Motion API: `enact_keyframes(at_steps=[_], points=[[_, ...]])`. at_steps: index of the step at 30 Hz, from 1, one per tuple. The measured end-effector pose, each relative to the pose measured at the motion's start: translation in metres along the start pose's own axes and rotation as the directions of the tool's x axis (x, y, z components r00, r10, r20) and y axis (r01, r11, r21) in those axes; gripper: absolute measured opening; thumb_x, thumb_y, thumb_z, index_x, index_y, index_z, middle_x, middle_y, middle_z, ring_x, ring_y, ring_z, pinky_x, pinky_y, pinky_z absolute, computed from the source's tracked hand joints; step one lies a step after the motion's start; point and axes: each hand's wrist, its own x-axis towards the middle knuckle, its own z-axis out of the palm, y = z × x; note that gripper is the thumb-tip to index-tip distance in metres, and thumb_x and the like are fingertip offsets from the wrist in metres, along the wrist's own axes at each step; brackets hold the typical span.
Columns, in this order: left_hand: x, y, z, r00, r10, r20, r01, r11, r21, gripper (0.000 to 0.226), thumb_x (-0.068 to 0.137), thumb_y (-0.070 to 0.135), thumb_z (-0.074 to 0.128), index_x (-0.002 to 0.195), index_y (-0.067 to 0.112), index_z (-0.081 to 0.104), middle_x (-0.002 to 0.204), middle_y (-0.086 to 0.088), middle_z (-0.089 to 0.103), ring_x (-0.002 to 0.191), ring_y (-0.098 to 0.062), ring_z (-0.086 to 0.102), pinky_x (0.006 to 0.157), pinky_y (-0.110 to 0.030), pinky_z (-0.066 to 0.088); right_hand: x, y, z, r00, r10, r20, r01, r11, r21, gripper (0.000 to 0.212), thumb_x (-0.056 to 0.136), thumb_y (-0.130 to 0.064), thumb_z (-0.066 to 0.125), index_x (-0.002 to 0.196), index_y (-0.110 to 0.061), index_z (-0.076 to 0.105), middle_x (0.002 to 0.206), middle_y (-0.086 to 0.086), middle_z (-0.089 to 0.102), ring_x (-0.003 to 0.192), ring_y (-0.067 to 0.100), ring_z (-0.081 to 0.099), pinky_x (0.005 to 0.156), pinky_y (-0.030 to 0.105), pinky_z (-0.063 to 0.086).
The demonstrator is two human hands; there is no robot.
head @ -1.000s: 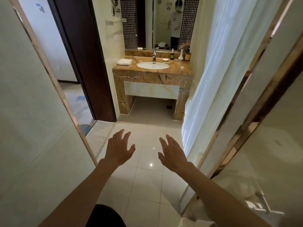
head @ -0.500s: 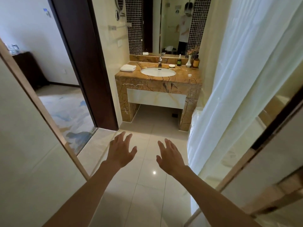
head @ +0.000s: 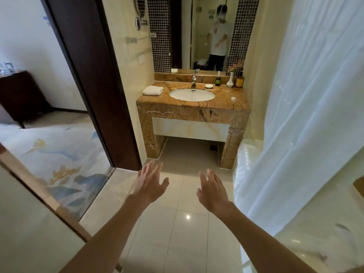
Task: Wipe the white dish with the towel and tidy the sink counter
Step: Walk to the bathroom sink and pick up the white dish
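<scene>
Well away from the sink, both bare forearms reach forward over the pale glossy floor tiles [head: 177, 233], palms down and wrists level. The left hand [head: 150, 183] has its fingers spread and slightly curled, thumb angled out toward the other hand; it grips nothing. The right hand [head: 211, 191] mirrors it, fingers loose and fanned, thumb pointing inward, likewise empty. The two hands hang side by side with a clear gap between them, both above the floor and well apart from the vanity.

Ahead stands the brown veined marble tabletop [head: 157, 100], with an oval white basin [head: 192, 94] sunk into its middle and a chrome tap [head: 194, 80] behind it. The folded white towel [head: 152, 90] lies flat at the tabletop's back left corner, its long axis running roughly left to right, just beside the basin's rim but not touching it. The small white dish [head: 209, 86] sits behind the basin to the right of the tap, too small to judge any tilt. To its right, against the wall ledge, stand a dark green pump bottle [head: 217, 80], a slim white vase with pink flowers [head: 229, 80] and an amber jar [head: 239, 82], all upright and close together. A small white round lid-like object [head: 233, 98] rests alone near the tabletop's front right.

A sheer white shower curtain [head: 305, 95] hangs along the right, and a dark wooden door frame [head: 92, 75] stands at left.
</scene>
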Motion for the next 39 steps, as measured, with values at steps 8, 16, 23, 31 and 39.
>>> enact_keyframes(at_steps=[8,16,23,31,39], points=[[0.11,-0.031,-0.002,0.999,0.038,-0.008,-0.038,0.998,-0.045,0.065,0.085,0.053,0.043,0.141,0.023,0.029,0.152,-0.012,0.029,0.137,-0.031,0.028,0.108,-0.051,0.028,0.096,-0.023,-0.011,0.996,0.026,-0.09,-0.022,0.999,0.038,0.048,0.093,-0.013,0.047,0.139,-0.012,0.034,0.153,0.023,0.029,0.144,0.036,0.025,0.117,0.04,0.023],[0.204,-0.039,0.015,0.999,0.03,-0.031,-0.033,0.994,-0.1,0.06,0.09,0.045,0.044,0.142,0.02,0.03,0.152,-0.013,0.029,0.137,-0.031,0.027,0.108,-0.05,0.026,0.18,-0.005,0.0,0.996,0.026,-0.08,-0.024,0.999,0.023,0.05,0.093,-0.014,0.047,0.141,-0.011,0.032,0.152,0.02,0.03,0.143,0.033,0.024,0.117,0.038,0.021],[0.315,-0.038,0.037,0.997,0.061,-0.041,-0.065,0.994,-0.088,0.059,0.091,0.045,0.044,0.142,0.02,0.03,0.151,-0.011,0.03,0.138,-0.03,0.026,0.11,-0.05,0.025,0.292,0.032,0.008,0.995,0.016,-0.094,-0.018,1.0,-0.018,0.057,0.097,-0.023,0.047,0.149,-0.012,0.024,0.157,0.02,0.022,0.147,0.032,0.018,0.119,0.038,0.016],[0.438,-0.039,0.049,0.998,0.061,-0.018,-0.061,0.997,-0.041,0.056,0.089,0.047,0.044,0.138,0.022,0.031,0.151,-0.011,0.029,0.138,-0.03,0.026,0.111,-0.049,0.024,0.422,0.065,-0.001,0.996,0.023,-0.083,-0.029,0.997,-0.071,0.058,0.095,-0.029,0.054,0.145,-0.011,0.031,0.153,0.021,0.03,0.143,0.033,0.028,0.118,0.039,0.026],[0.543,-0.052,0.076,0.999,0.054,0.007,-0.053,0.998,-0.028,0.053,0.087,0.043,0.046,0.134,0.022,0.036,0.148,-0.01,0.033,0.134,-0.03,0.03,0.108,-0.05,0.027,0.525,0.09,0.007,0.999,0.008,-0.036,-0.01,0.998,-0.059,0.059,0.097,-0.029,0.05,0.148,-0.012,0.026,0.156,0.02,0.026,0.145,0.033,0.023,0.118,0.039,0.023]])
